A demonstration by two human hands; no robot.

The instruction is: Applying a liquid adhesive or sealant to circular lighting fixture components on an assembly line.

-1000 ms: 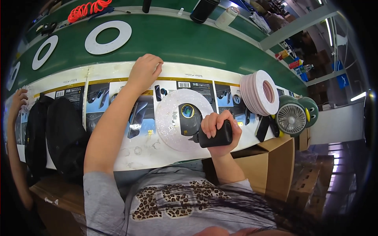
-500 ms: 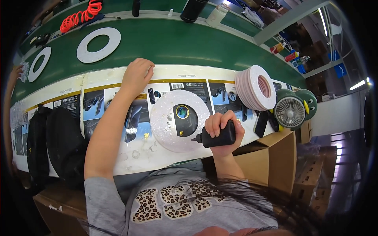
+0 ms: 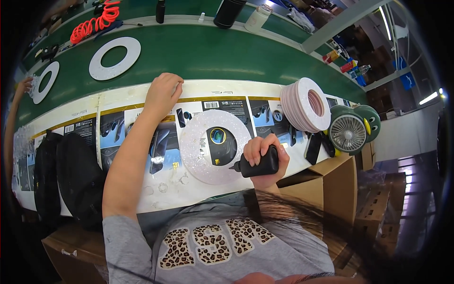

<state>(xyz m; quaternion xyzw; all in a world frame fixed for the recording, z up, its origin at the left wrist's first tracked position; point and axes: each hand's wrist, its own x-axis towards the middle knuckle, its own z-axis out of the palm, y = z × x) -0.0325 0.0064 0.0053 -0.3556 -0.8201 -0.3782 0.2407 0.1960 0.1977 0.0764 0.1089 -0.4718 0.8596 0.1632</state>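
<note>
My right hand [image 3: 265, 161] is wrapped round a black squeeze bottle [image 3: 261, 163], whose thin nozzle points left over the right rim of a white speckled ring [image 3: 194, 156]. This ring lies flat on the printed sheet in front of me, and a black label with a round picture shows through its hole. At the far edge of the white work surface rests my left hand [image 3: 163, 94], fingers loosely bent, thumb a little apart, with nothing visible in it. A stack of similar rings [image 3: 302, 105] leans to the right of the ring.
Two more rings [image 3: 116, 75] lie on the green conveyor belt [image 3: 189, 52]. Black fabric bags [image 3: 78, 165] lie at the left. A small fan [image 3: 347, 133] stands right of the stack, above an open cardboard box [image 3: 338, 189]. Another person's arm [image 3: 21, 90] reaches in at far left.
The bottle and my right hand have shifted very slightly left, the nozzle still over the ring's rim. The belt rings sit slightly lower and further left. My left hand stays at the edge.
</note>
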